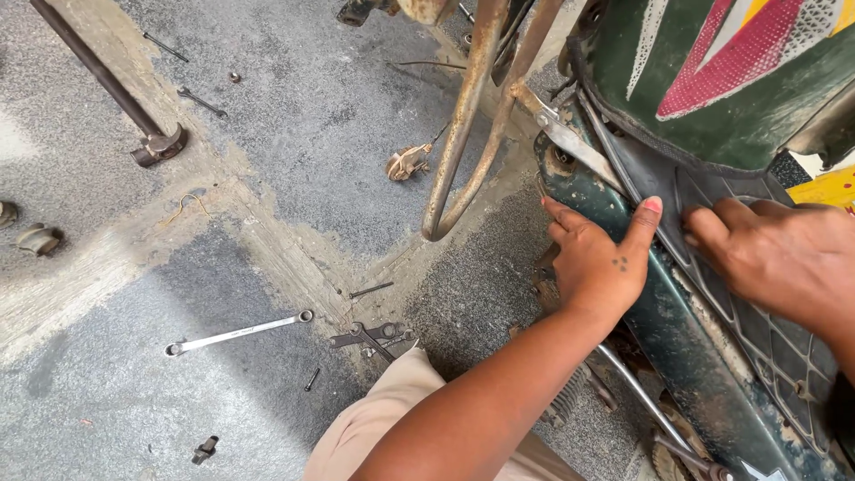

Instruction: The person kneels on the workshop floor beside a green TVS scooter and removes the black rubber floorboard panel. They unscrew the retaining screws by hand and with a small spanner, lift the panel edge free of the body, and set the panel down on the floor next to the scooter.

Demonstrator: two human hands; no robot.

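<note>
Scooter body panel (614,214), dark green and dusty, running diagonally from upper centre down to the lower right of the head view, beneath a green cowl with red and white graphics (730,71). Left hand (597,258) pressed flat against the panel's outer edge, thumb raised along a black ribbed footboard mat (757,330), fingers spread and not closed on anything. Right hand (775,254) resting on top of the mat just beside the left thumb, fingers curled down onto its edge; whether clamped on it, cannot tell. Rusty curved metal tubing (468,125) hanging down just left of the panel. Concrete floor (294,116), grey and stained, scattered with parts. Silver double-ended ring spanner (239,334) lying well left of the hands. Dark pliers (370,337) near the person's beige-trousered knee (392,414). Long dark rod with a socket end (107,85) at upper left. Small bolts and brackets dotted about the floor.
</note>
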